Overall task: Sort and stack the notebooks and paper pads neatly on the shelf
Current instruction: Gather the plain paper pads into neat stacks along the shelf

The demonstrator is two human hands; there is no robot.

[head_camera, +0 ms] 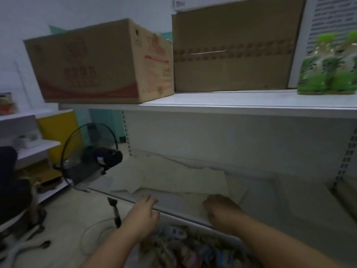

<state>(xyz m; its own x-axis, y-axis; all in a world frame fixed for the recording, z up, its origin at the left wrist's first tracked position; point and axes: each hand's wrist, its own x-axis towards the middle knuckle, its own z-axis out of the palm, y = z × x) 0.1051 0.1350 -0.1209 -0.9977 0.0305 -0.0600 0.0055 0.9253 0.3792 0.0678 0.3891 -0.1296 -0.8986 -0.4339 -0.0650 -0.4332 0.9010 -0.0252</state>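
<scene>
The paper pads (179, 180) lay in a loose, overlapping heap on the shelf (177, 206), just beyond both hands, their long edges running roughly left to right. The right hand (222, 209) was nearer, its fingers curled down at the heap's front edge; I could not tell whether it pinched anything. The left hand (144, 209) rested loose-fingered on the shelf lip, holding nothing.

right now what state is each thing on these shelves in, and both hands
paper pads, lying flat, loosely overlapping, not stacked
left hand, fingers on front edge of lower shelf, grip unclear
right hand, resting on the pads, grip unclear
printed box, on upper shelf, overhanging its left end
plain box, taped, upright
green pack, upright, blurred
fan, cannot tell if running
</scene>
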